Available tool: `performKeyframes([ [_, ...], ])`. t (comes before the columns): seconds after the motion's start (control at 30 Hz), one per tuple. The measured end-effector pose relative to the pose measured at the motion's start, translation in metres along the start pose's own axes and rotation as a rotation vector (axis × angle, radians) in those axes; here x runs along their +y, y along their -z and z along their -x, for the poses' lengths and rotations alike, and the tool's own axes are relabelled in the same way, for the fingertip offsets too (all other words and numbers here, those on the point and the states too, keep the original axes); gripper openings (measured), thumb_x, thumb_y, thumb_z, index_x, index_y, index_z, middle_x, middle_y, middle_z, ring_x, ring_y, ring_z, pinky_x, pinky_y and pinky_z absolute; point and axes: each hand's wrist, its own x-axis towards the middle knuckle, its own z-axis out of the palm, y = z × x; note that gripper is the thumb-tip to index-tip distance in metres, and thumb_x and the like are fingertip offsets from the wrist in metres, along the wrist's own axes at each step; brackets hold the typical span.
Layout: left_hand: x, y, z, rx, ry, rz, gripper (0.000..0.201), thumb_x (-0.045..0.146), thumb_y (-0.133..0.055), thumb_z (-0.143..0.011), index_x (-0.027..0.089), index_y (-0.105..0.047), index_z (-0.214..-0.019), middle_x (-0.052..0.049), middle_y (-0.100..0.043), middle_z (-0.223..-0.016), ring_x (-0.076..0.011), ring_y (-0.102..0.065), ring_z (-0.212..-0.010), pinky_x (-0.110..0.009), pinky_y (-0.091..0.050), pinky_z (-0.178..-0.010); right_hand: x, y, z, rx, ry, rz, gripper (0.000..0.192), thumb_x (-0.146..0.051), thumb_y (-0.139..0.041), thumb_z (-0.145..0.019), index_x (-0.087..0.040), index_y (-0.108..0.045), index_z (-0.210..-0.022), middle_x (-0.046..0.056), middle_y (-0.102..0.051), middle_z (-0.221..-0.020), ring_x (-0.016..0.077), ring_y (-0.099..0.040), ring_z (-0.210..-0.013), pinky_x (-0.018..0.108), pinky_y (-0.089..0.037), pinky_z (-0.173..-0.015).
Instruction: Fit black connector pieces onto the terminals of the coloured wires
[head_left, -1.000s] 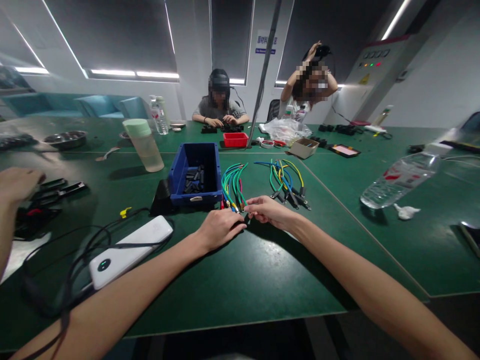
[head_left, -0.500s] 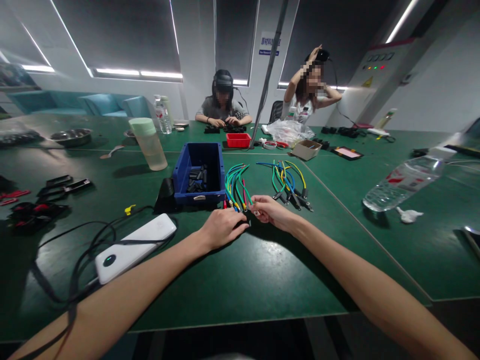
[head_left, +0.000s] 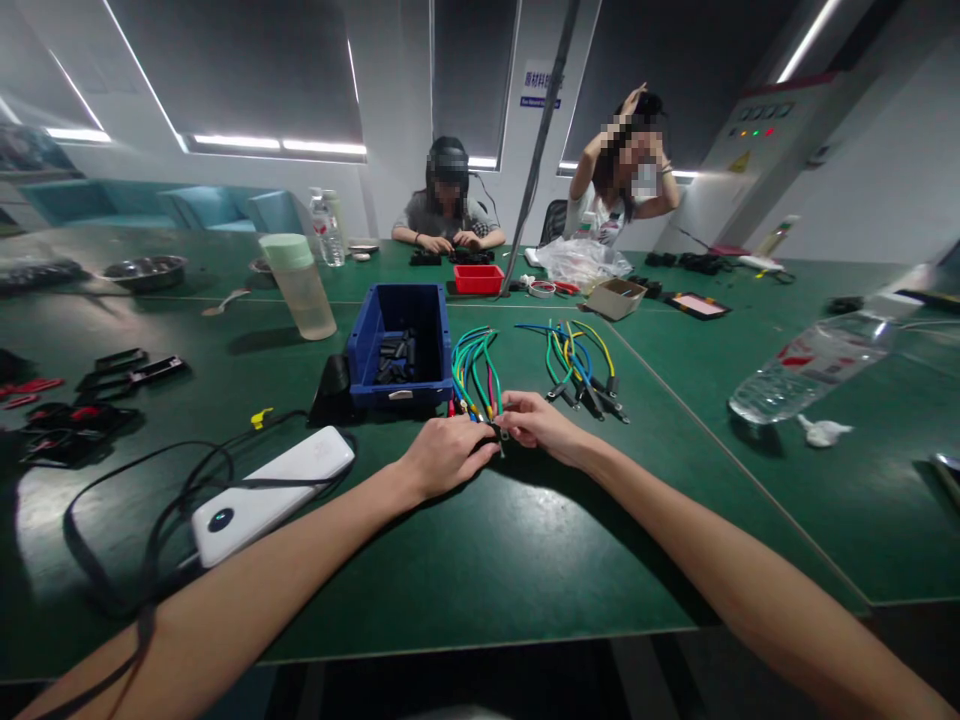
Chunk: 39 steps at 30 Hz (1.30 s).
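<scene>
My right hand pinches a green wire near its end, where a metal ring terminal shows below the fingertips. Close beside it, my left hand rests low over the table with its fingers closed. A small dark piece shows at its fingertips, too hidden to name. Just beyond both hands lies a bundle of green, blue, yellow and red wires. To the right is a second bunch of coloured wires, whose ends carry black sleeves and ring terminals.
A blue bin of black sleeves stands left of the wires. Nearer lie a white power bank and black cable. A bottle stands behind; a water bottle lies tilted at right. Two people sit across the table.
My right hand's fingers have moved slightly down and left, closer to my left hand. The ring terminal now shows below them. Across the table, one person's raised hand has moved toward the face.
</scene>
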Motion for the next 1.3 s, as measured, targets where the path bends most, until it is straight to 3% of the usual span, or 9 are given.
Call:
performKeyframes([
  [0.6, -0.0015, -0.0038, 0.0003, 0.005, 0.025, -0.010, 0.023, 0.031, -0.046, -0.090, 0.017, -0.063, -0.096, -0.006, -0.068, -0.088, -0.0183, -0.061, -0.082, -0.029, -0.047, -0.072, 0.0043, -0.0013, -0.0011, -0.006, 0.076, 0.161, 0.020, -0.031, -0.063, -0.072, -0.018, -0.056, -0.085, -0.006, -0.050, -0.062, 0.0046, -0.040, -0.045, 0.016, -0.029, -0.038],
  [0.83, -0.0007, -0.0025, 0.0003, 0.001, 0.031, -0.003, 0.024, 0.032, -0.045, -0.091, 0.017, -0.063, -0.098, -0.006, -0.068, -0.090, -0.0182, -0.062, -0.083, -0.029, -0.047, -0.073, 0.0080, -0.0028, -0.0027, 0.031, 0.086, 0.139, 0.028, -0.030, -0.064, -0.072, -0.021, -0.050, -0.095, -0.005, -0.054, -0.070, 0.0046, -0.045, -0.044, 0.015, -0.033, -0.037],
  [1.1, -0.0001, -0.0017, 0.0003, 0.001, 0.035, 0.022, 0.026, 0.032, -0.043, -0.092, 0.017, -0.063, -0.099, -0.006, -0.069, -0.093, -0.0184, -0.062, -0.085, -0.029, -0.047, -0.075, 0.0065, -0.0045, -0.0017, 0.029, 0.107, 0.084, 0.020, -0.033, -0.061, -0.077, -0.021, -0.046, -0.081, -0.007, -0.052, -0.059, 0.0062, -0.046, -0.042, 0.016, -0.034, -0.036],
  [1.3, -0.0001, -0.0018, 0.0001, 0.010, 0.034, 0.006, 0.026, 0.034, -0.044, -0.091, 0.017, -0.063, -0.099, -0.006, -0.069, -0.092, -0.0185, -0.062, -0.084, -0.029, -0.047, -0.074, 0.0035, -0.0063, -0.0015, 0.042, 0.092, 0.133, 0.027, -0.044, -0.056, -0.082, -0.020, -0.045, -0.076, -0.007, -0.049, -0.052, 0.0063, -0.044, -0.040, 0.016, -0.032, -0.036],
])
